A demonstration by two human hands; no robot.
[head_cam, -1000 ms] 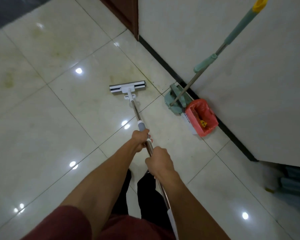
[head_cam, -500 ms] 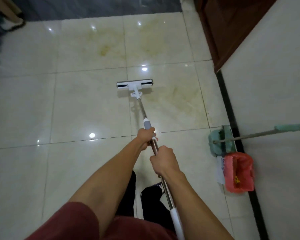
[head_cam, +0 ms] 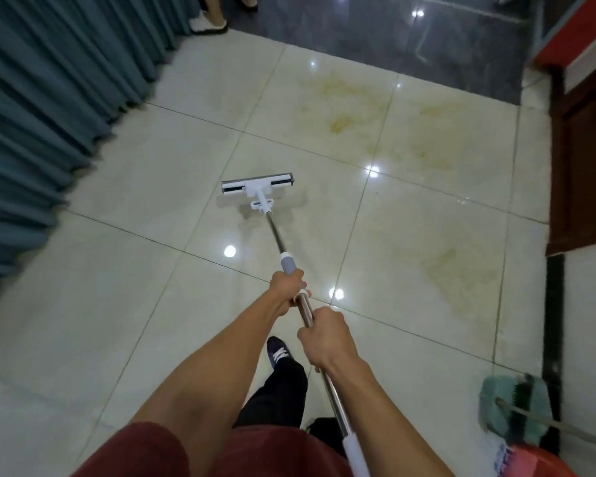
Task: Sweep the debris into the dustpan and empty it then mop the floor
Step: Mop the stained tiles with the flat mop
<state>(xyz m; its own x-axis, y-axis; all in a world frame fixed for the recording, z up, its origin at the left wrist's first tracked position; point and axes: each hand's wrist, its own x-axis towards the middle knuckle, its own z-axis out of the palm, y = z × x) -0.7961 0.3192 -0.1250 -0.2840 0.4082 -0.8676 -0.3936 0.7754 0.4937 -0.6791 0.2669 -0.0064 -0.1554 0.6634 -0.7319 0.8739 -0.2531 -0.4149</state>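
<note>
Mop (head_cam: pixel 272 232) held out ahead, head flat on the pale tiled floor (head_cam: pixel 117 304), shaft slanting back to the body. Left hand (head_cam: pixel 287 287) wrapped around the shaft just below the grey collar; right hand (head_cam: pixel 327 339) clamped on the shaft lower down, near the left. Yellowish stains (head_cam: pixel 341 123) seen on tiles beyond and right of the mop head. Broom (head_cam: pixel 511 413) and red dustpan (head_cam: pixel 544 463) parked at lower right by the wall. Blue curtain (head_cam: pixel 49 115) noted along the left.

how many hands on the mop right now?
2. The left hand grips the mop shaft just below the grey collar; the right hand grips it lower down, nearer the body. Nothing hides either.
</note>
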